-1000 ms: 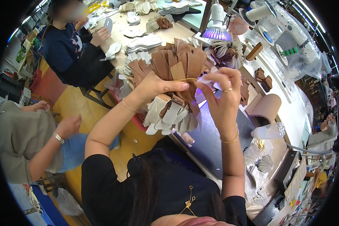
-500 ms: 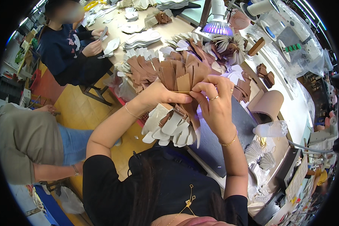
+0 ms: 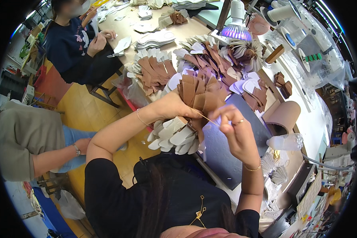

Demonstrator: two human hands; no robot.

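My left hand (image 3: 175, 106) is closed round the middle of a bundle of cut pieces. Brown leather-like pieces (image 3: 196, 90) fan out above the grip, and whitish ends (image 3: 181, 135) spread below it. A thin yellowish rubber band (image 3: 206, 117) runs taut from beside my left thumb to my right hand (image 3: 238, 133). The right fingers are pinched on the band, slightly blurred and off to the right of the bundle. Whether the band goes all the way round the bundle is hidden by my left hand.
More brown and white bundles (image 3: 156, 73) lie just beyond my hands. A dark board (image 3: 230, 154) is under my right forearm. To the right are a clear bottle (image 3: 285, 142) and a cardboard tube (image 3: 283, 116). A lit lamp (image 3: 236, 31) stands behind. A seated co-worker (image 3: 73, 47) handles pieces at left.
My right hand has moved right and down from the bundle, drawing the band out in a stretched line. The bundle has shifted slightly right. The standing person's hand at left has moved forward.
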